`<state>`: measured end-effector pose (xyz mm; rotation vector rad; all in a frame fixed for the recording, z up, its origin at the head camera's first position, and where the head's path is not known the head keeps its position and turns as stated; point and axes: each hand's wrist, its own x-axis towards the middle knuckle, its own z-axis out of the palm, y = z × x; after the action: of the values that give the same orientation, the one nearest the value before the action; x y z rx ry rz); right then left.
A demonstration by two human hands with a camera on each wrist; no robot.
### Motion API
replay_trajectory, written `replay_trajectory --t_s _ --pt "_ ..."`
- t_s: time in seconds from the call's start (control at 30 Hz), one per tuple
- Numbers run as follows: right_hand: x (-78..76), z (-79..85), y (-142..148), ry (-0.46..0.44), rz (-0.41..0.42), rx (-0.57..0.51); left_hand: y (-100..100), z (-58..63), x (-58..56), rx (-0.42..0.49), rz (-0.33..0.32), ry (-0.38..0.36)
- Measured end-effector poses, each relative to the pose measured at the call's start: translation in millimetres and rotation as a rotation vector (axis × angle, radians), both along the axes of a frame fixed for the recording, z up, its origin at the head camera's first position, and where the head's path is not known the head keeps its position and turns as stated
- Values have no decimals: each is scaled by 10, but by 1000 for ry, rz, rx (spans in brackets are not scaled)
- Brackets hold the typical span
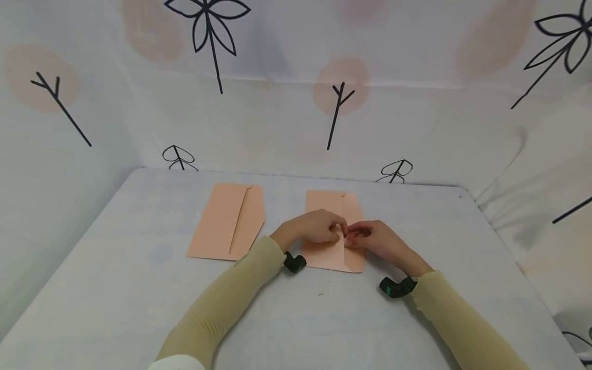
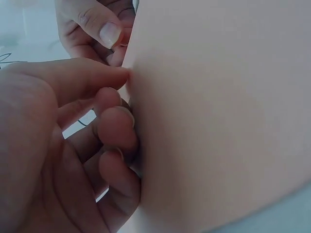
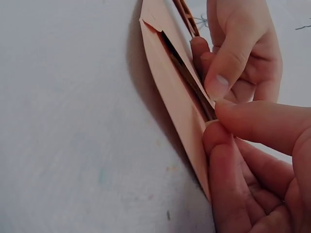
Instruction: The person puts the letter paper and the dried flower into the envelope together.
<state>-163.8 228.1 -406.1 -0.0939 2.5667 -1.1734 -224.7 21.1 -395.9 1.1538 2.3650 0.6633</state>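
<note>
A peach envelope (image 1: 324, 257) lies on the table beneath both hands, its lengthwise opening facing up. My left hand (image 1: 316, 226) pinches the edge of that opening from the left. From the right, my right hand (image 1: 379, 239) pinches the paper at the same place, its fingertips close to the left ones. In the right wrist view the envelope (image 3: 175, 104) shows a dark gap along its slit, with the right thumb and forefinger at the gap's lower end. The left wrist view is mostly filled by the envelope's plain paper (image 2: 218, 107); what the envelope holds cannot be seen.
A second peach envelope (image 1: 215, 221) lies flat to the left, close to the left forearm. Under everything is a pale table (image 1: 287, 329), with a patterned cloth (image 1: 277, 123) hanging behind it. A tiny crumb (image 1: 321, 294) lies in front of the hands.
</note>
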Motion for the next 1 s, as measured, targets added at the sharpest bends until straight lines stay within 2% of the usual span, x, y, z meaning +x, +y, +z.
replay_trajectory --t_s 0.17,0.5,0.73,1.0 --pt "13 -37 27 4 -7 -68 1 -21 15 -18 -1 6" --pt "10 -47 35 -4 -21 -104 -27 -26 53 -36 16 -12" --pt "22 -45 45 -1 -30 -112 -5 14 57 -79 -1 -33" --pt "43 -74 85 5 -24 -155 -57 10 29 -47 -51 -80"
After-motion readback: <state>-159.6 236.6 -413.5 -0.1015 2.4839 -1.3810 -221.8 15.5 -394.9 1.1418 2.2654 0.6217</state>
